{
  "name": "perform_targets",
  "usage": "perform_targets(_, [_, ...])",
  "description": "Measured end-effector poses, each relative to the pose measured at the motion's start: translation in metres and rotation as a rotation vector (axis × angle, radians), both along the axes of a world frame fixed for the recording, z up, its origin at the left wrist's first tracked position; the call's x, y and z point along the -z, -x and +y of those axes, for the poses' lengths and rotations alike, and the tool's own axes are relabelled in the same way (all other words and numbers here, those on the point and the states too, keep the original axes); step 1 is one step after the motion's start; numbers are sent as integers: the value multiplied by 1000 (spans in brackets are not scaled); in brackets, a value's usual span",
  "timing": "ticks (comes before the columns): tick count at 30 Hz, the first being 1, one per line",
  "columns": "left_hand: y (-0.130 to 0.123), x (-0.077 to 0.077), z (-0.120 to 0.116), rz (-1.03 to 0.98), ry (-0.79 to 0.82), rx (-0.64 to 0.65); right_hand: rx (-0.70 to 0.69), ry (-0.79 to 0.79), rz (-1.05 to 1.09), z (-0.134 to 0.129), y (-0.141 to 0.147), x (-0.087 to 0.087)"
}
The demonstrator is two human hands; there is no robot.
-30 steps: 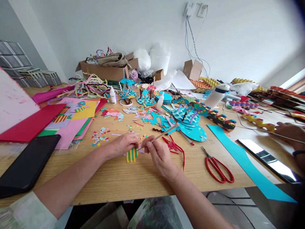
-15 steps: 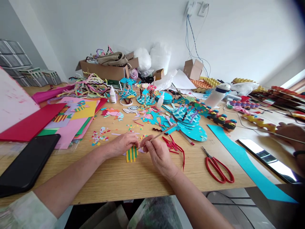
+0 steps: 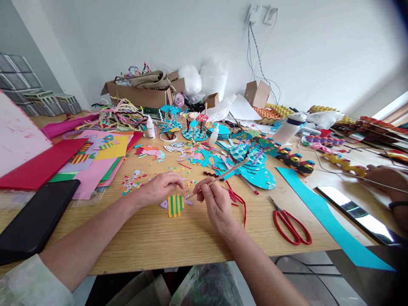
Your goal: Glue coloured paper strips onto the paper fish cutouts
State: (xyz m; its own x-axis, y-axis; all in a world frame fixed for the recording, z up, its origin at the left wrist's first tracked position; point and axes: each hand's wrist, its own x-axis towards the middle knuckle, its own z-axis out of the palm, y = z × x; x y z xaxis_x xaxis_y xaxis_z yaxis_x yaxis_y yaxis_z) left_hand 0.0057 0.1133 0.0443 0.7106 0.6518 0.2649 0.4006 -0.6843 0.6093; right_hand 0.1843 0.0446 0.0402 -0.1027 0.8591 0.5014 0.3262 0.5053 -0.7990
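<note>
A purple paper fish (image 3: 163,204) lies on the table, its body covered by green and yellow strips (image 3: 175,205). My left hand (image 3: 162,187) hovers just above and left of it, fingers curled together; whether anything small is between them is hidden. My right hand (image 3: 216,204) grips a thin wooden stick (image 3: 230,171), whose lower tip points at the fish's tail. Small paper scraps (image 3: 134,182) lie beyond my left hand. Red ribbon strips (image 3: 244,204) curl to the right of my right hand.
Red-handled scissors (image 3: 291,225) and a blue paper strip (image 3: 312,204) lie right. A black phone (image 3: 38,216) and coloured sheets (image 3: 92,174) are left. Glue bottles (image 3: 151,127) stand behind. Another person's hand (image 3: 385,180) rests at the far right.
My left hand has lifted off the striped piece and moved slightly left, uncovering the fish's head and strips. The right hand with the stick has shifted slightly right.
</note>
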Motion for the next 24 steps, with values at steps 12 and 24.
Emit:
perform_targets(12, [6,-3,-78,426,-245,-82,-51,34,-56,3,4,3])
perform_targets(24, [-7,23,-89,446,-374,-251,-64,41,-39,2,4,4])
